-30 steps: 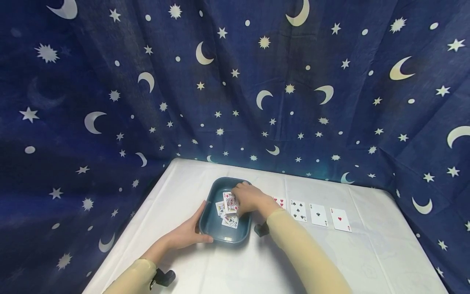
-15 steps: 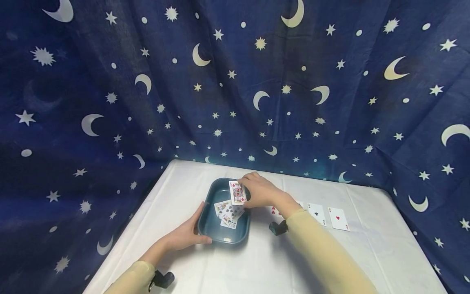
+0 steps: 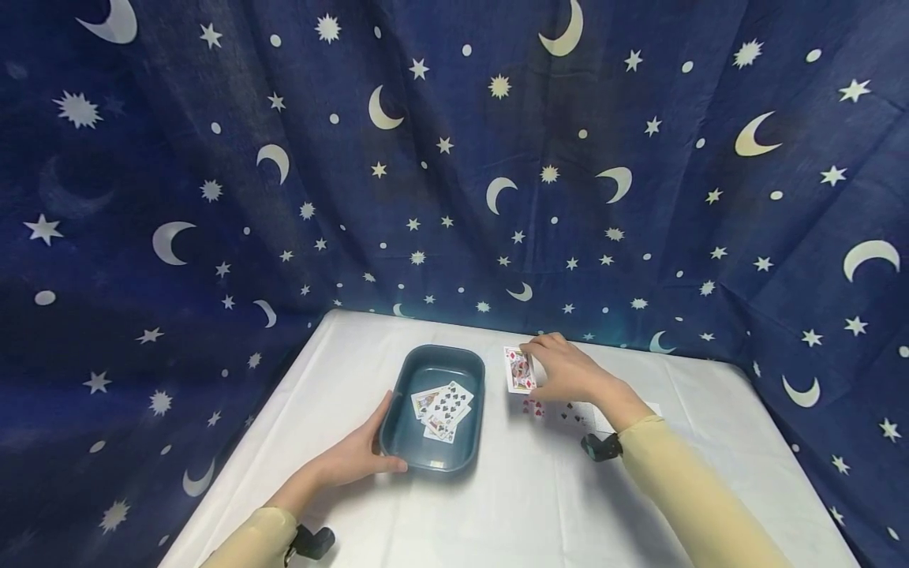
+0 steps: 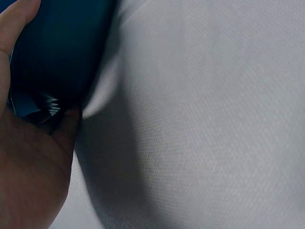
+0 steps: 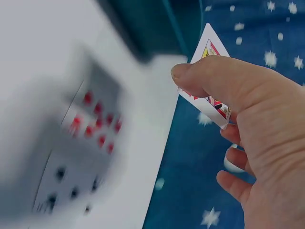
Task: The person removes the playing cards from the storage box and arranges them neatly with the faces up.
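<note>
The right hand (image 3: 568,371) pinches a red face card (image 3: 519,370), apparently a diamond court card, between thumb and fingers and holds it upright in the air, above the white table (image 3: 497,505) and just right of the tray (image 3: 398,430). The right wrist view shows the thumb (image 5: 209,76) pressed across the card's face, the card (image 5: 209,76) slightly bent in the grip. The left hand (image 3: 355,456) grips the near left edge of the tray, thumb along the rim, steadying it; the left wrist view shows the palm (image 4: 28,167) against the tray's dark wall (image 4: 57,52). On the table below and right of the held card lies a row of cards (image 3: 561,410), face up: a red pip card nearest the tray and a black one beside it, the rest hidden behind the right arm. A few cards (image 3: 440,410) remain in the tray, loosely overlapped, a spade card on top. Judging from this, the sorting is partly done: several cards are laid out, one is in hand and not yet set down, and a handful in the tray are left.
</note>
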`<state>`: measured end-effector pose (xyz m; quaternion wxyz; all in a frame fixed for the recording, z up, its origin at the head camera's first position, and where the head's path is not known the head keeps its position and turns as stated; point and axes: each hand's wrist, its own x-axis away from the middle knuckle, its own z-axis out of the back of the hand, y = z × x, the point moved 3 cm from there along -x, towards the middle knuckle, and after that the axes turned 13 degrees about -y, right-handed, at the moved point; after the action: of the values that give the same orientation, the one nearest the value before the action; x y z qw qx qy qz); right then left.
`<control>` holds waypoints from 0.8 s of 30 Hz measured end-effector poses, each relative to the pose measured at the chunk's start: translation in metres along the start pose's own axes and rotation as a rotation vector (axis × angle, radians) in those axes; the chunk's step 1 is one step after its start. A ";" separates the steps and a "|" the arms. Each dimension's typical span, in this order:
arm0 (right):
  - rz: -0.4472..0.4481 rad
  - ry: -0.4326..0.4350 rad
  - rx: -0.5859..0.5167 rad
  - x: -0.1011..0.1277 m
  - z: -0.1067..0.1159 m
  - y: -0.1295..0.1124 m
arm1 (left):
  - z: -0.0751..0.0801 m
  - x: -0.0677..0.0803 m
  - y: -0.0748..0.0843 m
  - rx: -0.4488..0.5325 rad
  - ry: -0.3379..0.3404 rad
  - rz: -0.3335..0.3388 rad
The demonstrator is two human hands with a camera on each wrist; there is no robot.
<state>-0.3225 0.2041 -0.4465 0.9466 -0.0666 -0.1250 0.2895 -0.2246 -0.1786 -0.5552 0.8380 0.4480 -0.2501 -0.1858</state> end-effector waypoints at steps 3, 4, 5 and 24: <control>-0.053 -0.007 0.012 0.016 -0.006 0.023 | -0.001 0.000 -0.001 -0.002 0.002 0.002; -0.070 -0.009 0.016 0.021 -0.008 0.030 | -0.001 0.000 -0.002 -0.003 0.003 0.002; -0.088 -0.012 0.022 0.027 -0.010 0.038 | -0.001 0.000 -0.002 -0.004 0.004 0.003; -0.324 -0.072 0.085 0.133 -0.046 0.165 | 0.001 0.000 0.001 0.006 -0.006 -0.006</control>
<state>-0.2911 0.4126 -0.4968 0.9777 0.0050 -0.1558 0.1405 -0.2249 -0.1783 -0.5538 0.8352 0.4508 -0.2520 -0.1887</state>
